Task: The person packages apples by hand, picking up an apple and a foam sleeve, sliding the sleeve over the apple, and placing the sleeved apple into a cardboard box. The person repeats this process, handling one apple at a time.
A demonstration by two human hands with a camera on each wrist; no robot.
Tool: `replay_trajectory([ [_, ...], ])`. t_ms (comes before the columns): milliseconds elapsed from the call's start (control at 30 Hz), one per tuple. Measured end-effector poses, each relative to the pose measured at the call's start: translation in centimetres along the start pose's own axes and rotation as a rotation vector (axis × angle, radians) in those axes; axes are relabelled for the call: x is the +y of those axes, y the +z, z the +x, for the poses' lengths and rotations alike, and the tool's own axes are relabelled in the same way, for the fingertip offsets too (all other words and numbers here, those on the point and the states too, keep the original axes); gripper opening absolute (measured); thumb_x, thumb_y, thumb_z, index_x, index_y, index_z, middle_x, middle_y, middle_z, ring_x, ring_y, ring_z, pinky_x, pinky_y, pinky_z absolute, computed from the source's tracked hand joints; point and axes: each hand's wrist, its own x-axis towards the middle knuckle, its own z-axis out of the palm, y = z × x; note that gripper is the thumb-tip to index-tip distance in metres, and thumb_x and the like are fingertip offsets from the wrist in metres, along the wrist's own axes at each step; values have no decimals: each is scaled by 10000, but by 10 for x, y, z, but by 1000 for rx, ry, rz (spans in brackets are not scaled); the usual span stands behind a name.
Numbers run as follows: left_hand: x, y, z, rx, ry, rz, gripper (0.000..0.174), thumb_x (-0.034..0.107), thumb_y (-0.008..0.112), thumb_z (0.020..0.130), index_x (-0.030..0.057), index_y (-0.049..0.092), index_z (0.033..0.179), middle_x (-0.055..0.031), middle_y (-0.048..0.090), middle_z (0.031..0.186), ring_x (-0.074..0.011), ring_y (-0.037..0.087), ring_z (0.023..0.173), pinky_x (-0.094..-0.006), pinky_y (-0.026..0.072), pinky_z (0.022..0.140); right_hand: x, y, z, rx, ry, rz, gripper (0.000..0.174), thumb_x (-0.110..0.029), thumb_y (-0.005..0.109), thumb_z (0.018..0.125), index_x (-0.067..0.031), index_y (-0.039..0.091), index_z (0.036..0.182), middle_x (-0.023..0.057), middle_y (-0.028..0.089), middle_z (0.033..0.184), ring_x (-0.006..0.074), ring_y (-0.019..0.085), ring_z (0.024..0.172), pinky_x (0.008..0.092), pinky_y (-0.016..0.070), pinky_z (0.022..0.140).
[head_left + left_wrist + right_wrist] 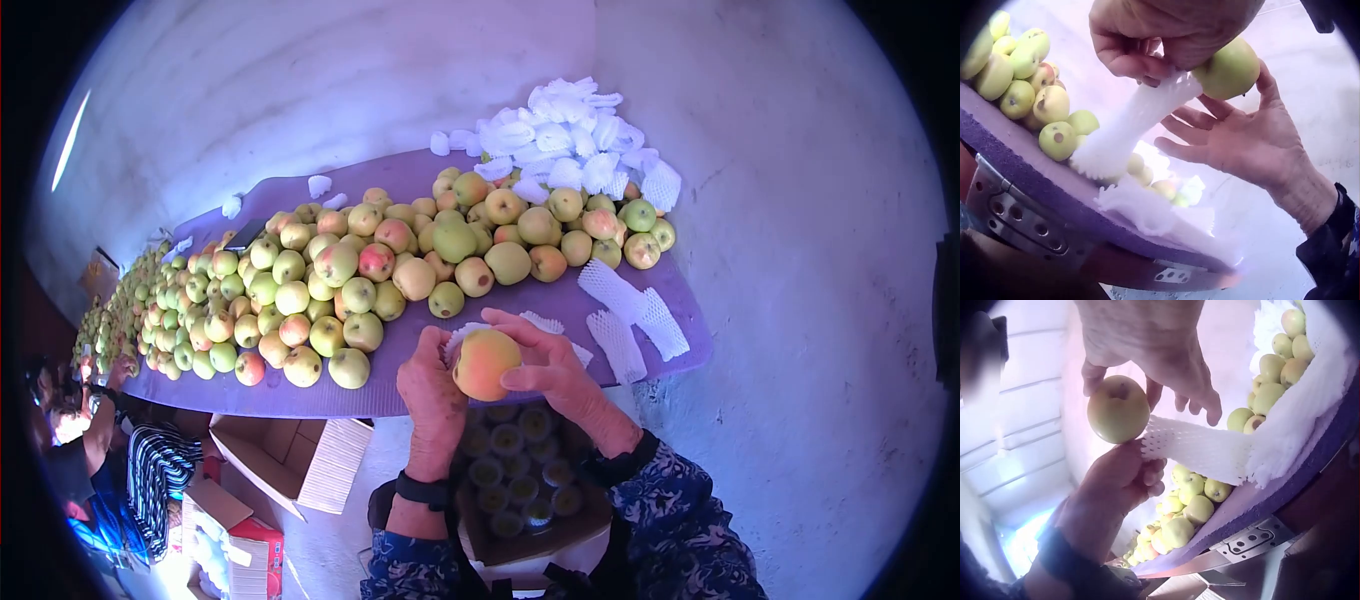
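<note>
In the head view my right hand holds a yellow-red apple between thumb and fingers, above the table's front edge. Close on its left is my left hand, fingers curled. The left wrist view has this left hand pinching one end of a white foam net sleeve, whose body hangs toward the table. From the right wrist view, the sleeve's mouth lies right at the apple, beside the left fingertips. The other fingers of my right hand spread out over the sleeve.
Many apples cover the purple padded table. Foam sleeves pile up at the back; loose ones lie at right. Below stands a box of wrapped apples. An open carton and another person are at left.
</note>
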Motion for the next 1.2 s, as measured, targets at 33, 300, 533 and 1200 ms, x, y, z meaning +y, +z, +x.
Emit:
replay_trajectory([
  [33,-4,2,1,2,-9,-35,163,167,687,822,43,594,870,-152,628,660,-304,639,607,-379,471,549,0,-1,0,-3,37,30,642,-171,720,727,14,512,1305,112,546,1270,192,496,1218,354,364,1057],
  [300,2,-11,5,-171,-159,-304,160,144,661,856,-2,662,922,-78,613,607,-109,565,550,-297,457,533,0,-5,-5,30,87,-86,580,-158,765,737,38,525,1227,93,599,1153,176,592,1066,312,490,925],
  [533,10,-14,-1,-158,-34,-150,154,149,643,876,10,665,938,-127,614,620,-205,586,514,-313,463,532,14,-1,-5,179,-179,-670,589,-185,802,677,-6,537,1172,139,593,1095,231,616,990,339,510,861],
  [1200,11,-4,-23,-39,67,-358,454,94,760,771,35,550,1169,-90,542,1007,-183,603,825,-289,514,657,14,3,0,288,-468,-818,690,-158,819,638,-50,492,1236,171,478,1175,357,503,1106,412,446,949],
])
